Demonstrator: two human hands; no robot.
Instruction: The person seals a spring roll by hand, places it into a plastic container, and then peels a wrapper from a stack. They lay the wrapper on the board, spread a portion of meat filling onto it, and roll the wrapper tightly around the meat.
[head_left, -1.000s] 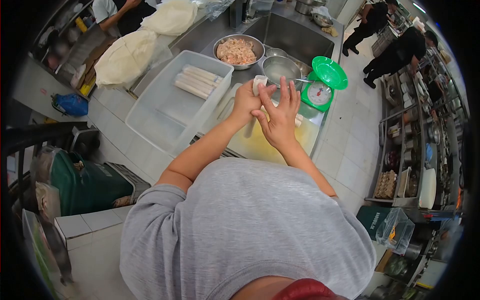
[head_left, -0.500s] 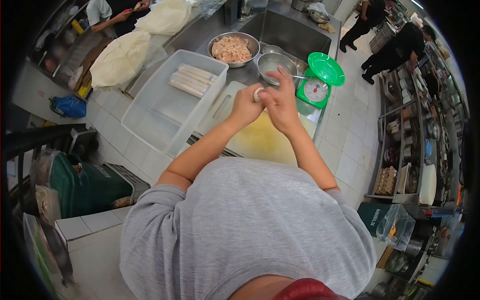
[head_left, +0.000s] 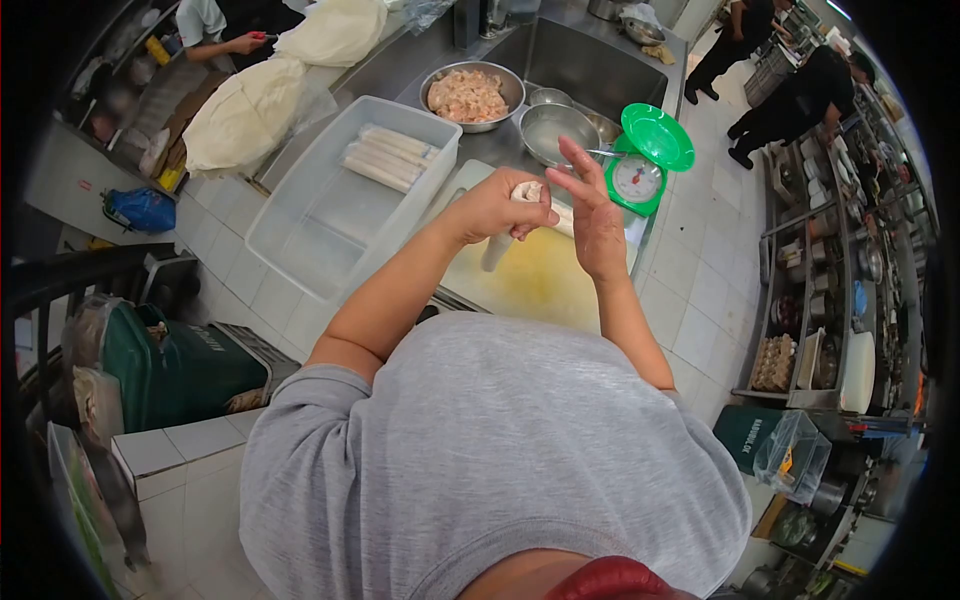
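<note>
The left hand (head_left: 503,208) has its grip wrapped tight around a pale roll (head_left: 494,252), which pokes out at both ends above a board (head_left: 530,280). The right hand (head_left: 600,235) is close by, its grip loose and its fingers spread. Left of the board is a clear tub (head_left: 310,240) with more rolls (head_left: 388,160) inside. A green scale (head_left: 638,182) with a round dial sits on the shiny surface (head_left: 485,150); its numbers are too small to read. Farther back, a bowl (head_left: 516,102) holds pink mush (head_left: 467,95). Off to the right, a dark green box (head_left: 742,432) has white letters, too fuzzy to read surely.
</note>
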